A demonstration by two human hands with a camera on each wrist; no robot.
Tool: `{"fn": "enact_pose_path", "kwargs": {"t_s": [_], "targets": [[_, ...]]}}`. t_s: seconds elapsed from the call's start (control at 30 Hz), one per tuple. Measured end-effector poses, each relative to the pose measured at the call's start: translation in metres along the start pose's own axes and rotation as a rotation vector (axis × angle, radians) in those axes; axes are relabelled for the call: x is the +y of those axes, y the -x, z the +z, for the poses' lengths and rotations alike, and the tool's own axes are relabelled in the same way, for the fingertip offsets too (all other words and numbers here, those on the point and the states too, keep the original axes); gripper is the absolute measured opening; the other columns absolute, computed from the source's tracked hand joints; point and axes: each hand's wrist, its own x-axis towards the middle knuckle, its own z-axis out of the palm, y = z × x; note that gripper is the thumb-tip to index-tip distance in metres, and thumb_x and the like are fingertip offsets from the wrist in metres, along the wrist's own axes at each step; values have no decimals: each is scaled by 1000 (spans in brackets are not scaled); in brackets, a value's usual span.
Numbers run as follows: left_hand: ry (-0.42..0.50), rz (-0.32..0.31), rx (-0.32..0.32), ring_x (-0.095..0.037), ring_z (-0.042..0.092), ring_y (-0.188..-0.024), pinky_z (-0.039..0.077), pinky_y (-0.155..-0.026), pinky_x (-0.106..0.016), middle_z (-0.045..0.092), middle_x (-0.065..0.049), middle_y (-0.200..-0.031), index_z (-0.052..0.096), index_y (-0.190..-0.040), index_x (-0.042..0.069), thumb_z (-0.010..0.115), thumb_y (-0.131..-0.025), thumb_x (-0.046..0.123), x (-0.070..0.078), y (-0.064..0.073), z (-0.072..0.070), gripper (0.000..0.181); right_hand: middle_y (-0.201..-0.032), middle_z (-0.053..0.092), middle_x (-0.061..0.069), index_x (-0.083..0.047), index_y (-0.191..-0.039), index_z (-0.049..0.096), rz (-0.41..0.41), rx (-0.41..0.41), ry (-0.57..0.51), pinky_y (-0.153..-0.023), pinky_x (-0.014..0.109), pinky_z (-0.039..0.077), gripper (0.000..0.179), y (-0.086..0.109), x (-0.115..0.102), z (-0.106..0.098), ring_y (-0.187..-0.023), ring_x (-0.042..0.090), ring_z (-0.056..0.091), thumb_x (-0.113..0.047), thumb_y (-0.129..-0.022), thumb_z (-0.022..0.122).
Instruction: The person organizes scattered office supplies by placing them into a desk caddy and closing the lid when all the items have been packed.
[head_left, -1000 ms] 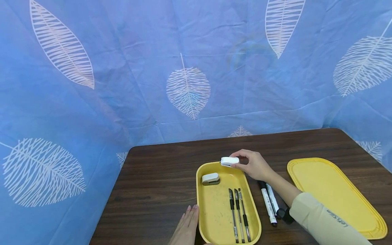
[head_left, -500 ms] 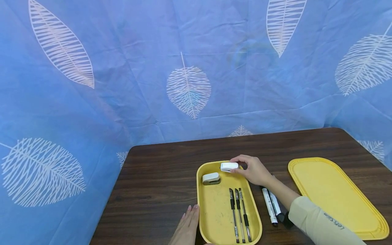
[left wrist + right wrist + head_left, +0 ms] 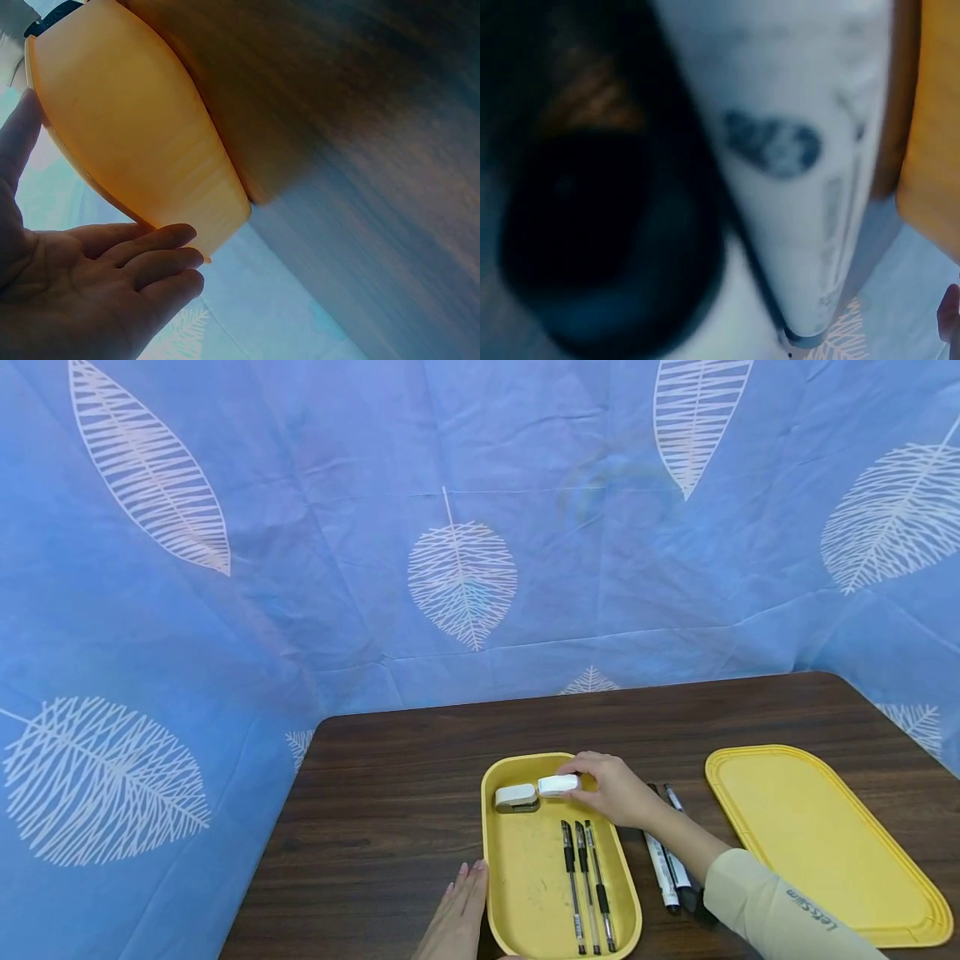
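Note:
In the head view a yellow tray (image 3: pixel 522 868) lies on the table. My right hand (image 3: pixel 613 789) pinches a small white stapler (image 3: pixel 557 786) between thumb and fingers over the tray's far end. Right beside it, on the left, sits a second whitish stapler (image 3: pixel 516 796); whether the two touch I cannot tell. Three black-gripped pens (image 3: pixel 582 852) lie side by side along the tray's right part. My left hand (image 3: pixel 459 914) rests with extended fingers against the tray's left wall; the left wrist view shows the fingers on the outer wall (image 3: pixel 142 120) and the thumb near one end.
White markers with black caps (image 3: pixel 662 872) lie right of the tray, partly under my right forearm. One marker (image 3: pixel 780 187) and a blurred black object (image 3: pixel 607 240) fill the right wrist view. Farther right lies a flat yellow lid (image 3: pixel 817 843). A blue leaf-print cloth (image 3: pixel 337 568) hangs behind.
My right hand has brought the white stapler from the tray's far rim nearer and lower, in beside the other stapler. My left hand stays at the tray's left side.

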Motion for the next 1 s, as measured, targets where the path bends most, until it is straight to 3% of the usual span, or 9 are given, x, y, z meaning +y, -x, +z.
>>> {"fn": "enact_pose_path", "kwargs": {"t_s": [0.1, 0.17, 0.27, 0.37, 0.5, 0.6, 0.83, 1.0], "targets": [[13, 3, 5, -40, 46, -133, 45, -102, -52, 46, -19, -147, 36, -146, -4, 62, -81, 66, 0, 1, 0, 99, -100, 68, 2, -11, -107, 70, -15, 13, 23, -70, 29, 54, 27, 0, 0, 1, -84, 12, 62, -13, -82, 77], [8, 9, 17, -39, 47, -133, 46, -102, -51, 47, -19, -147, 37, -146, -3, 61, -82, 67, 0, 2, 1, 98, -98, 70, 1, -11, -105, 71, -36, 31, 42, -81, 38, 55, 27, 0, 0, 2, -84, 14, 63, -13, -80, 78], [-7, 18, 32, -39, 48, -132, 47, -101, -51, 48, -19, -146, 38, -145, -4, 60, -82, 68, 0, 2, 1, 98, -97, 71, 0, -11, -102, 72, -59, 51, 80, -98, 55, 45, 26, -1, 0, 3, -89, 19, 65, -12, -78, 80], [0, 4, -1, -40, 46, -133, 46, -102, -51, 45, -19, -148, 37, -146, -4, 60, -81, 69, 0, 1, 1, 100, -96, 73, 1, -10, -100, 73, -60, 61, 113, -105, 63, 34, 25, -2, -2, 3, -93, 22, 67, -12, -77, 81], [44, -34, -84, -41, 40, -137, 42, -106, -52, 39, -20, -152, 32, -148, -3, 61, -82, 66, 0, -1, -1, 100, -95, 74, 1, -11, -98, 75, -38, 65, 147, -108, 63, 29, 24, -4, -6, 4, -92, 21, 68, -14, -76, 82], [76, -49, -106, -42, 39, -138, 40, -108, -52, 37, -20, -153, 31, -149, -3, 64, -82, 64, 1, -2, -3, 100, -95, 74, 1, -11, -98, 75, -28, 59, 173, -109, 63, 29, 23, -4, -7, 5, -94, 21, 68, -15, -76, 82], [87, -59, -101, -41, 39, -138, 40, -108, -52, 38, -19, -153, 32, -148, -3, 66, -80, 63, 3, -2, -4, 101, -95, 74, 2, -10, -98, 76, -48, 36, 211, -105, 60, 38, 23, -4, -7, 6, -93, 21, 68, -16, -76, 82], [39, -29, -77, -41, 41, -136, 42, -106, -51, 40, -20, -151, 33, -148, -4, 64, -80, 65, 2, -1, -2, 102, -97, 73, 4, -8, -100, 75, -46, -11, 191, -84, 41, 55, 22, -5, -9, 5, -88, 20, 67, -15, -80, 79]]}}
